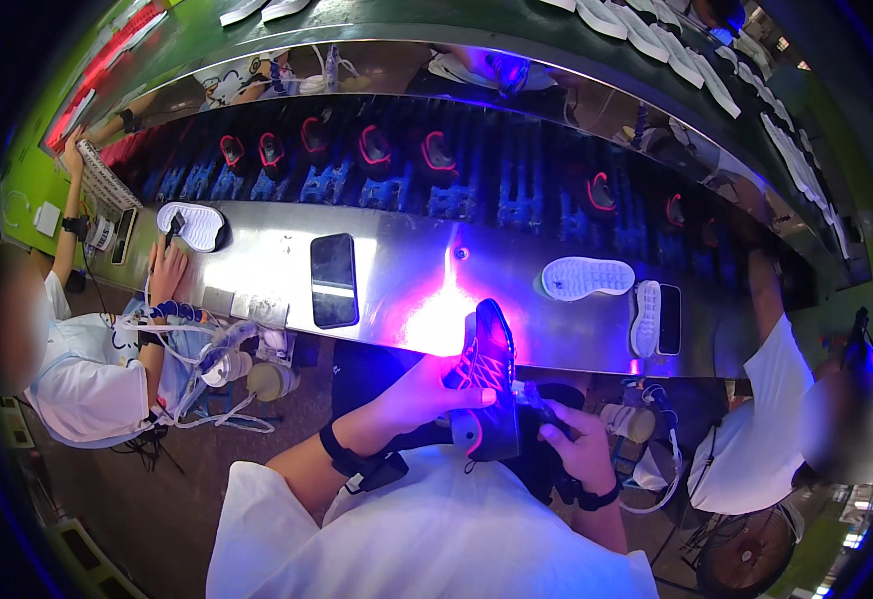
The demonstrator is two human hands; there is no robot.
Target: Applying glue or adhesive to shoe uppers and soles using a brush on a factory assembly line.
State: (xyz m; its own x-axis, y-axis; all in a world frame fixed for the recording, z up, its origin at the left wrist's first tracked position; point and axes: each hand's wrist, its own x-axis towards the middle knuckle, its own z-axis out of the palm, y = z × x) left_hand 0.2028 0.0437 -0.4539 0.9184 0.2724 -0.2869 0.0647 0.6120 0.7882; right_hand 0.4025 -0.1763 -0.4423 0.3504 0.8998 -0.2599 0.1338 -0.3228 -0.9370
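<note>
Two hands showed in the head view: the left hand (411, 395) held a dark shoe (494, 344), fingers closed round its side, thumb across it; the right hand (584, 446) had its fingers curled on a dark tool (533, 404) just right of the shoe. Pinkish lines crossed the violet-lit upper. Far left of the fingers, a long white object (112, 180) bore dark printing.
</note>
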